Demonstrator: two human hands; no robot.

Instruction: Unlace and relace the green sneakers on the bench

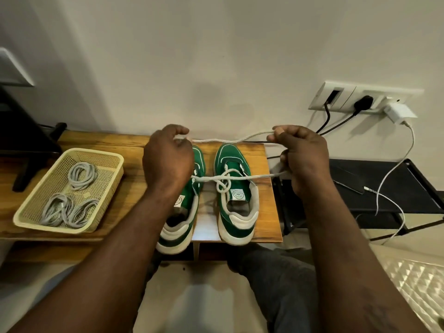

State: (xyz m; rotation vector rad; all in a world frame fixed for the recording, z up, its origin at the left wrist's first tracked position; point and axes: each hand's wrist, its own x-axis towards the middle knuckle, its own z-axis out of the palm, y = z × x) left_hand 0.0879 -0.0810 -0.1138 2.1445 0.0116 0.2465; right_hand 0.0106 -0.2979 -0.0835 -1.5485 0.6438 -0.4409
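Both sneakers sit side by side on the bench (115, 145), toes to the wall, heels at the front edge. Your left hand (168, 162) hovers over the left sneaker (182, 227), fingers curled and pinching one end of a white lace (216, 140). Your right hand (302, 159) is off the bench's right end, fingers curled round the same lace. Two strands run between your hands: the upper one is past the toes, the lower one crosses the right sneaker (236, 188), where lace lies looped on the tongue. At the bench's left end, a basket (55, 229) holds grey coils (83, 173).
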